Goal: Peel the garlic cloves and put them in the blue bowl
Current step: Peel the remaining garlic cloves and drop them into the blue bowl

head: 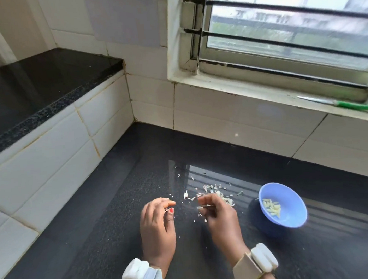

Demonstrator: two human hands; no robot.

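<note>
Garlic cloves fill blue bowl, right of both hands.

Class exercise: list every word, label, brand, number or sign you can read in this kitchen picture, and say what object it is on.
None: no readable text appears anywhere in the picture.
The blue bowl is plain, with no label or brand.
The white bands on the left wrist and the right wrist show no legible marking.
The green-handled knife on the window sill is too blurred to show any print.
</note>
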